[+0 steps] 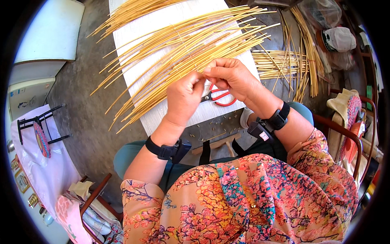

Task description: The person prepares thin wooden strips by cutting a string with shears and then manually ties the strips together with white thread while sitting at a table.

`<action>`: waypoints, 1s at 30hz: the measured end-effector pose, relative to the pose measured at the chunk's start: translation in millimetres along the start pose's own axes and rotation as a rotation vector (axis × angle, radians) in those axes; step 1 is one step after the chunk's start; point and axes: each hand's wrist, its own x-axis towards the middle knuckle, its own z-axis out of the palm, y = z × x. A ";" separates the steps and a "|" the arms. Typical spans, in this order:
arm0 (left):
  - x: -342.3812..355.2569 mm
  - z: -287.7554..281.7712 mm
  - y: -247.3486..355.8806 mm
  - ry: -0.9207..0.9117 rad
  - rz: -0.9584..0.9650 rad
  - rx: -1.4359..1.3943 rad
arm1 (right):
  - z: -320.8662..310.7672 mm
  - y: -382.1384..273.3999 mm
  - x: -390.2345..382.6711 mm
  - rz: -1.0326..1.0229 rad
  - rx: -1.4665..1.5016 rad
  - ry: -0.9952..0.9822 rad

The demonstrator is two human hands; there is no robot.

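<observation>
Both my hands meet over the near edge of a mat of long yellow stalks [162,61], which lies on a white board [162,115]. A thin pale thread [191,55] crosses the stalks and leads toward my fingers. My left hand [185,95] is closed in a pinch, its fingertips beside the right's. My right hand [233,77] pinches too, thumb against forefinger. The thread between the fingertips is very fine and mostly hidden. Just below the hands, scissors with red handles [224,100] lie on the board, partly covered by my left hand.
Another stalk bundle [134,14] lies at the board's far end. More stalks [280,65] are on the floor to the right, near plastic bags [339,39]. Wooden chairs [339,130] stand to the right and lower left. A white-covered table [44,150] holds a folded stool [40,130].
</observation>
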 end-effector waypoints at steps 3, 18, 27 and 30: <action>-8.0 2.7 7.3 -0.083 0.167 0.104 | -4.1 3.8 5.8 -0.027 0.020 0.042; 7.4 -25.0 -4.0 0.011 -0.217 -0.371 | -2.6 0.0 7.3 -0.024 -0.482 -0.234; 11.3 -29.5 1.7 -0.044 -0.292 -0.460 | -4.7 5.5 11.7 -0.184 -0.502 -0.081; 10.2 -31.8 1.2 -0.103 -0.298 -0.463 | -6.9 9.5 13.4 -0.259 -0.525 -0.059</action>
